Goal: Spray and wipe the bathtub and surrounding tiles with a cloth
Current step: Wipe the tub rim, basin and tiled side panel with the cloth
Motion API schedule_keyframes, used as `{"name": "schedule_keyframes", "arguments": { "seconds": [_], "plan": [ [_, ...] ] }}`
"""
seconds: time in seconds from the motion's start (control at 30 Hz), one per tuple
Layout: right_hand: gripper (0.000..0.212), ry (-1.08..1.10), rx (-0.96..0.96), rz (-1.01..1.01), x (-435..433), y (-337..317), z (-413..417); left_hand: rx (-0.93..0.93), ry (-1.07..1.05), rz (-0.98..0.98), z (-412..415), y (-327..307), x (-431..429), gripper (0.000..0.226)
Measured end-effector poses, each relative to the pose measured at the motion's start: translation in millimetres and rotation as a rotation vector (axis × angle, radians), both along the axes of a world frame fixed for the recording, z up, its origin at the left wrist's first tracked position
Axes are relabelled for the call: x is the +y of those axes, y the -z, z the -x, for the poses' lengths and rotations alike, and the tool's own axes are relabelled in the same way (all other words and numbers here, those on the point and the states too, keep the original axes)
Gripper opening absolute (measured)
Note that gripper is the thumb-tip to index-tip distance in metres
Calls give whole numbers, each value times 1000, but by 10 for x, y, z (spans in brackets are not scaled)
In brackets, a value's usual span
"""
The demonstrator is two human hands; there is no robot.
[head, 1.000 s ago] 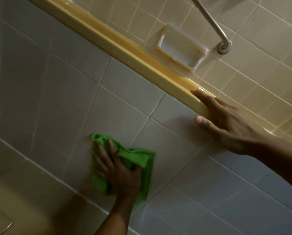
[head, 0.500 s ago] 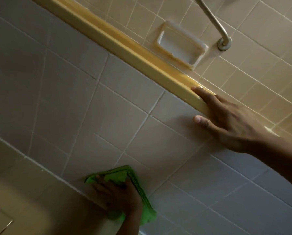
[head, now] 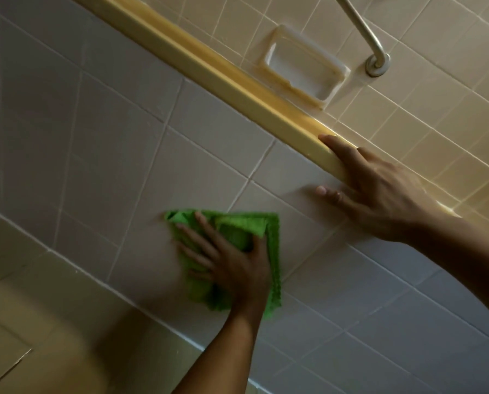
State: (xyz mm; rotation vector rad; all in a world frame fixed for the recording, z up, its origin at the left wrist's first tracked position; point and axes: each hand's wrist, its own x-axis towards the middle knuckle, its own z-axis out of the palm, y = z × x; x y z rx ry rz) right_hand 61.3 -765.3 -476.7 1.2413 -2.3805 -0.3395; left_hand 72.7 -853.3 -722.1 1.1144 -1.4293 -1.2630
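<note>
Green microfibre cloth [head: 266, 223] lies flat under your left hand [head: 237, 268], spread straight fingers pressing it to grey tiles [head: 209, 132]. Your right hand [head: 379, 194] rests open-fingered on the yellow tub rim [head: 209, 72].

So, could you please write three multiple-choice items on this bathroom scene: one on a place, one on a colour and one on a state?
1. Where does the right hand rest?
A) on the tub rim
B) on a tap
C) on a spray bottle

2. What colour is the cloth?
A) blue
B) green
C) white

3. How does the left hand meet the cloth?
A) clenched into a fist around it
B) fingers spread, pressing it flat
C) lifted clear of it

Answers:
1 A, its fingers lie over the yellow rim.
2 B, it is bright green.
3 B, spread fingers press it against the tiles.
</note>
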Motion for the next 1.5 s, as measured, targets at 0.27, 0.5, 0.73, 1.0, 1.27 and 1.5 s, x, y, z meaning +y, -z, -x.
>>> {"name": "schedule_keyframes", "arguments": {
  "seconds": [0.27, 0.5, 0.73, 1.0, 1.27, 1.5],
  "plan": [
    [79, -55, 64, -18, -15, 11, 34, 52, -60, 112, -52, -1023, -592, 112],
    [84, -131, 63, -91, -276, -60, 62, 16, -120, 226, -74, -873, -1038, 111],
    [88, -165, 87, -114, -779, -76, 29, 76, -141, -76, -137, -155, -1263, 102],
    [90, -139, 136, -100, -1100, -36, -31, -21, -155, -366, -169, 942, -1233, 100],
    [77, -131, 39, -61, -1068, -77, -44, -24, -13, -480, -188, 839, -668, 108],
    [70, -117, -50, -42, -965, -117, -4, -8, 53, -66, -80, -258, -432, 120]
  ]
}}
